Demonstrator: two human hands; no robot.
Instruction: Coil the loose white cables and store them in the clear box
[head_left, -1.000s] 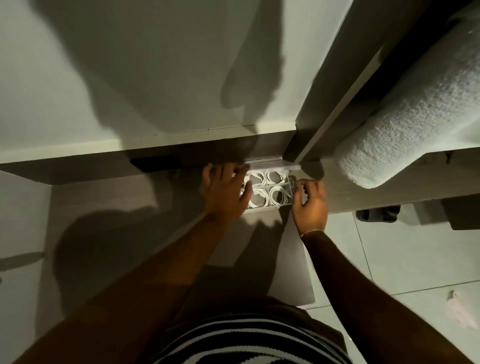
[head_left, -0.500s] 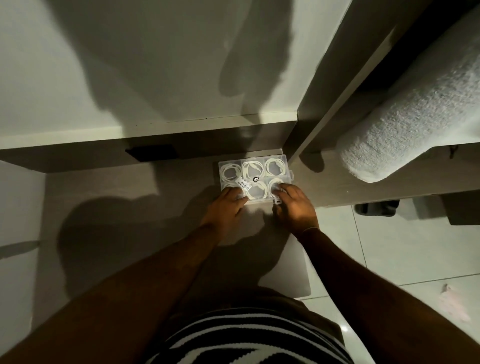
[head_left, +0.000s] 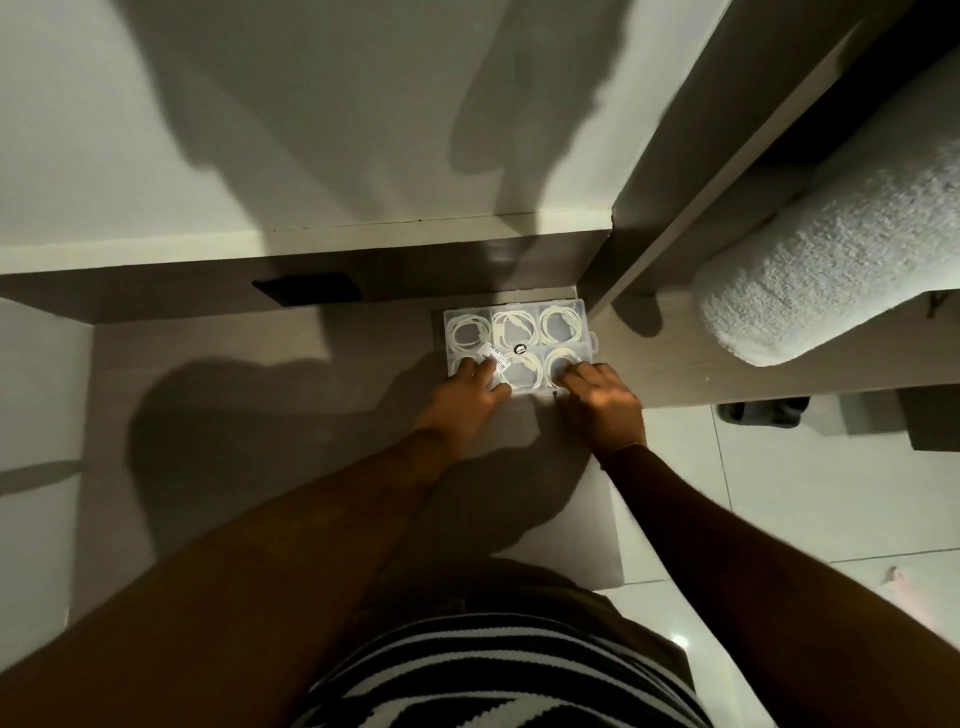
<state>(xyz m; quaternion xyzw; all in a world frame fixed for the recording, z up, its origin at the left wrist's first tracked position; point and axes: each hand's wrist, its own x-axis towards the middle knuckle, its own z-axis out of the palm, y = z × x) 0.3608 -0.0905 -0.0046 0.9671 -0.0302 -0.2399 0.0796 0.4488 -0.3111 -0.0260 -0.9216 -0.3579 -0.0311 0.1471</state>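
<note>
The clear box (head_left: 519, 335) lies flat on the grey desk (head_left: 249, 374), close to the back right corner, with its lid down. It has six compartments, and each one I can see holds a coiled white cable (head_left: 560, 325). A small black sticker and a white label sit on the lid. My left hand (head_left: 465, 402) rests its fingers on the near left part of the lid. My right hand (head_left: 602, 400) presses on the near right corner. Both hands cover the box's front edge.
A black slot (head_left: 309, 288) sits in the back panel to the left of the box. A white fuzzy roll (head_left: 831, 280) lies on the shelf at right. Below it are tiled floor (head_left: 779, 493) and a dark slipper (head_left: 763, 413).
A second ago the lid stood raised and my hands were at the box's sides. The lid has come down and both hands have moved to its near edge.
</note>
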